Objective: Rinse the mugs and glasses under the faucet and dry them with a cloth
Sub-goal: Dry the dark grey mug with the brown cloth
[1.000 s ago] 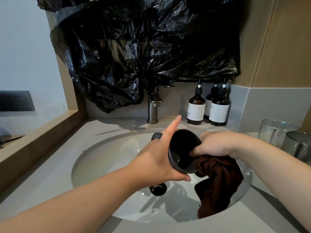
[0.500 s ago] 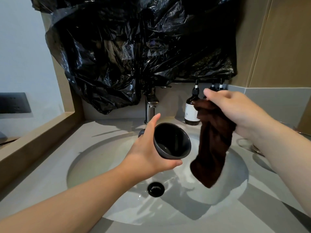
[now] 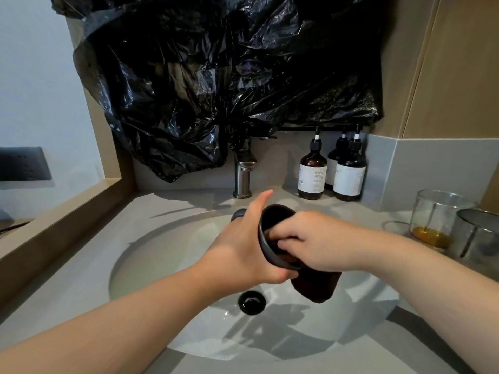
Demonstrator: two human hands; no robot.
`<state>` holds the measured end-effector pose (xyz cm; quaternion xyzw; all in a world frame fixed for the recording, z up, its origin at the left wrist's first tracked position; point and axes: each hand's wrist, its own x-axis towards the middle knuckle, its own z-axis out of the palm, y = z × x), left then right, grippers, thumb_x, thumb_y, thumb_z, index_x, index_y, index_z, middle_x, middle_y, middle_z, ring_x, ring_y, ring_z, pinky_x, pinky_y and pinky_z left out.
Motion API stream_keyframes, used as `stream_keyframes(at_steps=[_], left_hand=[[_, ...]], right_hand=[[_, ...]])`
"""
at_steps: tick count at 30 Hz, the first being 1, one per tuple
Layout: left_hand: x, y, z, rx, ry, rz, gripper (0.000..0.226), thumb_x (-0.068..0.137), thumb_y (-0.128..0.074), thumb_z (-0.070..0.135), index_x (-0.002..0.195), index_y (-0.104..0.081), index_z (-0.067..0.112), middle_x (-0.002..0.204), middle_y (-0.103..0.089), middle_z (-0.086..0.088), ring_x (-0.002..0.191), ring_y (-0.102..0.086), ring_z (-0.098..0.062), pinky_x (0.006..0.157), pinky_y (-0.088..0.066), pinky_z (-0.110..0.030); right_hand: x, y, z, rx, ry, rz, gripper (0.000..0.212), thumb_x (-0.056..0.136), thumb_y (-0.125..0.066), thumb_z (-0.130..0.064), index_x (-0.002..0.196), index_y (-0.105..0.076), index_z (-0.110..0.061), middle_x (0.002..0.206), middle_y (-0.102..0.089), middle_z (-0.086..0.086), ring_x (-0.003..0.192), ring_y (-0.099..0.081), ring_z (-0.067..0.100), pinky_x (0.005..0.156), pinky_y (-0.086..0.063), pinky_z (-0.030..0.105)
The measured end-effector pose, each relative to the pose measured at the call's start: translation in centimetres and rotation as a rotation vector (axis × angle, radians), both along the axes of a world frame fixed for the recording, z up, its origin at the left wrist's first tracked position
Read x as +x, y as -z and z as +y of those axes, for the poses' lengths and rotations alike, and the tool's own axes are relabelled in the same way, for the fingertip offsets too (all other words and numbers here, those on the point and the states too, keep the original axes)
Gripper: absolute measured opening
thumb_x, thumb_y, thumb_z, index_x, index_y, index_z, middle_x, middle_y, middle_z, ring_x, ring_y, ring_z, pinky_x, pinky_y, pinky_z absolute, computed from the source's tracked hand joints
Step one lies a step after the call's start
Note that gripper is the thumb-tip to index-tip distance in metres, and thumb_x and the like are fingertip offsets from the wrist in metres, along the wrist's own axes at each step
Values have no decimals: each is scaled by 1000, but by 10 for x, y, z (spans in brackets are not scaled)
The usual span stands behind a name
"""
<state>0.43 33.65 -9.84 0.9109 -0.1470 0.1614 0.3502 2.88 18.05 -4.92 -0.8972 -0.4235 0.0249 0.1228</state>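
Grey countertop (image 3: 67,279); three pump bottles (image 3: 313,176) at back; two glasses (image 3: 437,217) right

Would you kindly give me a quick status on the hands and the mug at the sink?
Left hand gripping dark mug over sink. Right hand pressing brown cloth inside it. Nothing obstructing.

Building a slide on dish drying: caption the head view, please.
Over the sink, the left hand holds a dark mug while the right hand pushes a brown cloth inside it.

1 head-worn wide-angle camera looks forward and down, close over the sink (image 3: 151,255) and faucet (image 3: 243,174).
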Motion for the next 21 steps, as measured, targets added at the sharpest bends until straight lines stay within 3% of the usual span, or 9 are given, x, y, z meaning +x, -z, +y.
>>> stream_keyframes(at_steps=[3, 5, 9, 11, 14, 16, 18, 21], left_hand=[[-2, 1, -3, 105, 23, 11, 129, 56, -86, 42, 150, 3, 35, 118, -57, 13, 109, -53, -7, 91, -40, -18], [-3, 3, -4, 123, 33, 24, 129, 56, -86, 43, 149, 3, 37, 117, -58, 13, 106, -53, -5, 88, -40, -16], [-6, 5, -9, 121, 88, 38, 126, 56, -87, 43, 148, 0, 40, 112, -58, 15, 99, -53, 0, 86, -42, -14], [-7, 5, -8, 163, 89, 9, 125, 57, -86, 45, 148, 0, 41, 110, -58, 14, 99, -54, -2, 86, -44, -17], [-8, 3, -4, 154, 69, -34, 123, 57, -86, 44, 148, -3, 40, 113, -57, 12, 100, -54, -4, 85, -43, -16], [-10, 2, -6, 166, 79, -46, 122, 59, -85, 40, 149, -3, 37, 114, -58, 10, 98, -53, -5, 83, -41, -15], [-11, 2, -8, 201, 75, -42, 122, 61, -83, 40, 149, 0, 36, 108, -59, 7, 93, -52, -6, 78, -41, -15], [-7, 2, -6, 202, 21, 0, 125, 61, -84, 41, 150, 3, 35, 103, -62, 8, 96, -52, -7, 81, -41, -18]], right_hand=[[0, 0, 2, -147, -40, 201, 16, 88, -48, -11, 74, -55, -12, 75, -57, 8, 67, -49, 17, 70, -45, 41], [1, -9, -3, -248, -105, 231, 10, 88, -50, -9, 85, -60, -11, 81, -58, 7, 70, -50, 16, 69, -43, 34], [1, -27, -23, -356, -152, 267, 32, 86, -60, -10, 109, -65, -31, 100, -65, -15, 90, -57, 3, 84, -46, 23], [3, -31, -31, -325, -118, 243, 43, 85, -62, -9, 112, -65, -41, 109, -64, -25, 100, -58, -1, 93, -46, 26], [1, -27, -29, -240, -62, 163, 39, 87, -61, -12, 108, -66, -43, 108, -65, -26, 100, -59, 1, 91, -47, 28], [-2, -14, -17, -268, -64, 83, 26, 87, -55, -10, 93, -68, -32, 89, -66, -13, 82, -58, 8, 74, -48, 25], [-5, -1, -4, -334, -36, 49, 24, 86, -47, -7, 70, -54, -23, 70, -55, -3, 63, -49, 17, 59, -41, 28], [-3, 3, 4, -339, -28, 73, 22, 87, -43, -7, 71, -51, -21, 73, -55, 3, 65, -50, 22, 62, -43, 36]])
